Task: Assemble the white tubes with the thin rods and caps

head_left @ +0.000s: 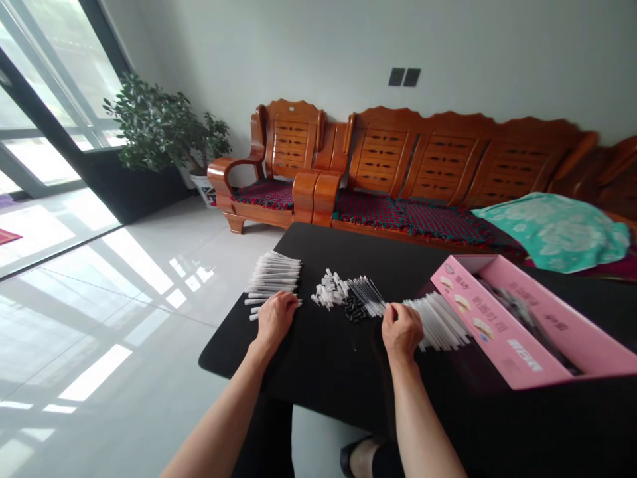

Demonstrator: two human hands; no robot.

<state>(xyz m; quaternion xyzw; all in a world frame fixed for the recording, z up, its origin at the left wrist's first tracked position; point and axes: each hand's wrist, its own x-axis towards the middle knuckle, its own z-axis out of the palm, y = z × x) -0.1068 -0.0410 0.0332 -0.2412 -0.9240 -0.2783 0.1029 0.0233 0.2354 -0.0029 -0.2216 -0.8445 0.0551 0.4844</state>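
At the table's left side, my left hand has its fingers closed on a white pen at the near end of a row of white pens. My right hand is pinched at the lower right ends of a bundle of thin dark pen refills; the fingers hide most of what they grip. Small white caps and short black pieces lie in heaps between my hands. Just right of my right hand, white pen tubes are spread side by side.
A long pink box with grey-looking contents stands on the right of the black table. Behind it are a wooden sofa with a turquoise cloth and a wooden armchair. A potted plant stands back left.
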